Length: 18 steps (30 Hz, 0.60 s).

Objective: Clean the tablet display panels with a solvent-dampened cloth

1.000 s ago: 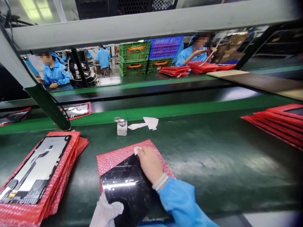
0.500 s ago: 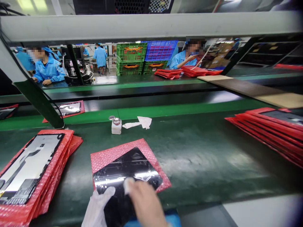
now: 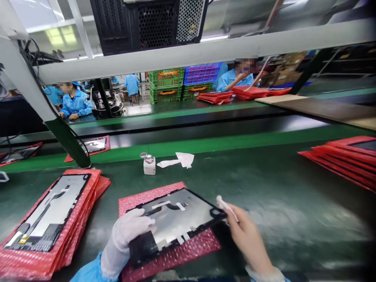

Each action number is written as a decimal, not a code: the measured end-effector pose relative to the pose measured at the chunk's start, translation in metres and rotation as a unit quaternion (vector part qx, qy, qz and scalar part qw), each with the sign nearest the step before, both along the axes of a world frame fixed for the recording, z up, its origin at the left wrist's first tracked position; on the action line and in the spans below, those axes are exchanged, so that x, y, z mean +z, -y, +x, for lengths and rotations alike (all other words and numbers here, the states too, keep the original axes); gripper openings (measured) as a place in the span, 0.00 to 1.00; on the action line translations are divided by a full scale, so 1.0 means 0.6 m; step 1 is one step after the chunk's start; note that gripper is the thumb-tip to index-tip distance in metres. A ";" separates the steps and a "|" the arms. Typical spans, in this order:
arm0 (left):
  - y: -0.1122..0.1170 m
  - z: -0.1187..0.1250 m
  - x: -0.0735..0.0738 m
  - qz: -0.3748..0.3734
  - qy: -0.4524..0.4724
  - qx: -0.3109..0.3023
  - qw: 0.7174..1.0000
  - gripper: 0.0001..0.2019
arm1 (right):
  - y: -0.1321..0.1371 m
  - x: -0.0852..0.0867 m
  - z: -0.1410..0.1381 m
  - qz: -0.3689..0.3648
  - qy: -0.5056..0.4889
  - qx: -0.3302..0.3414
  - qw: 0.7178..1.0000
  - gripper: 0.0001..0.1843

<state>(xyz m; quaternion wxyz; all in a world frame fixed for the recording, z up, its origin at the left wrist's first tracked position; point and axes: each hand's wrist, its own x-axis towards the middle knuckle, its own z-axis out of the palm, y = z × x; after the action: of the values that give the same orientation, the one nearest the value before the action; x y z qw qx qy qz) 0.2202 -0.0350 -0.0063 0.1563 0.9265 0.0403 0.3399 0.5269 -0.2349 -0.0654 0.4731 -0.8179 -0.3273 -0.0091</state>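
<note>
I've flipped the display panel, so its silver back, not black glass, faces up; it tilts over the red bubble-wrap bag, at six o'clock on the table; my left fingers clasp its nine-o'clock side; my right fingers pinch a white wipe by its three-o'clock corner.

Passable from the right hand rightward to the red stack; blocked leftward by bubble-wrap pile, ahead by bottle.

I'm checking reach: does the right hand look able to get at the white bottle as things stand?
Probably yes: the way from the right hand to the white bottle looks free above the panel, though that hand holds a wipe.
</note>
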 end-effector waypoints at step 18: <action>0.033 0.001 -0.086 -0.283 -0.185 0.472 0.814 0.19 | -0.083 -0.035 -0.038 -0.160 0.044 0.136 0.977 0.18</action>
<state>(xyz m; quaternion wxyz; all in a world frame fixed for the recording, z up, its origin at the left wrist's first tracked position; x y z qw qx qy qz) 0.2210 -0.0550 -0.0577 0.2215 0.7543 0.5950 0.1674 0.5042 -0.1852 -0.0865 0.3178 -0.8298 -0.4531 0.0721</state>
